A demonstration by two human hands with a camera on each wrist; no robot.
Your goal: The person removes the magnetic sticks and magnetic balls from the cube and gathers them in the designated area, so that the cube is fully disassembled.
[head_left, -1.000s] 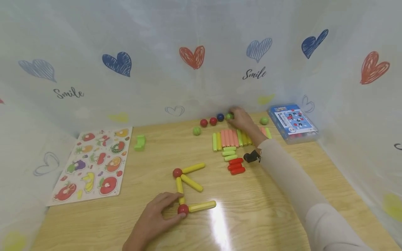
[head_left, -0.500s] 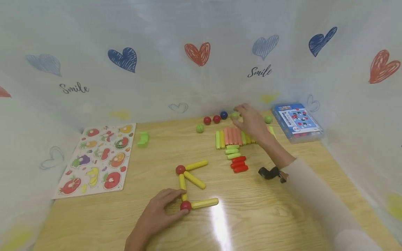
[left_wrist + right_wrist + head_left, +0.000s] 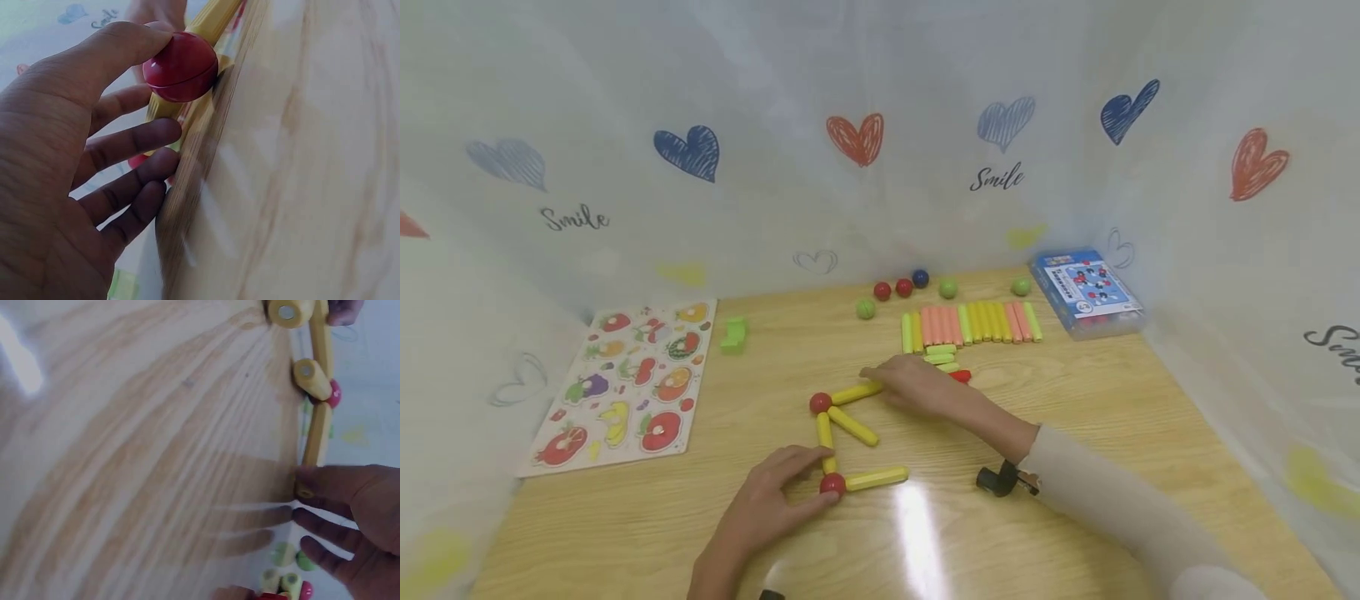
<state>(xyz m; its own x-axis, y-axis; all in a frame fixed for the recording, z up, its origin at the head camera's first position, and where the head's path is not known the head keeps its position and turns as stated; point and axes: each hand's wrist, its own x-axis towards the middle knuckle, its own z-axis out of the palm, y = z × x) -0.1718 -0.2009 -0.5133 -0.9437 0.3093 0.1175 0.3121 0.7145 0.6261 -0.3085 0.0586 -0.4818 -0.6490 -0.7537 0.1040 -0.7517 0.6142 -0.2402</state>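
A shape of yellow magnetic sticks and two red balls lies on the table. My left hand (image 3: 766,504) rests at its lower left corner. Its thumb touches the lower red ball (image 3: 181,67), while the index finger lies against the upright yellow stick (image 3: 824,435); the other fingers are relaxed. At the top, thumb and fingers of my right hand (image 3: 921,387) pinch the free end of the upper yellow stick (image 3: 317,432). That stick's other end meets the upper red ball (image 3: 821,403). Two more sticks, one slanted (image 3: 854,427) and one lower (image 3: 878,477), point rightward.
A row of pink, green and yellow sticks (image 3: 988,323) lies behind my right hand, which partly covers shorter green and red pieces. Several balls (image 3: 904,287) stand along the back. A blue box (image 3: 1084,292) is back right; a fruit-picture board (image 3: 625,387) and green block (image 3: 734,335) are left.
My right hand has left the green ball at the back and come forward and left to the upper yellow stick. The green ball remains at the back. My left hand has stayed put.
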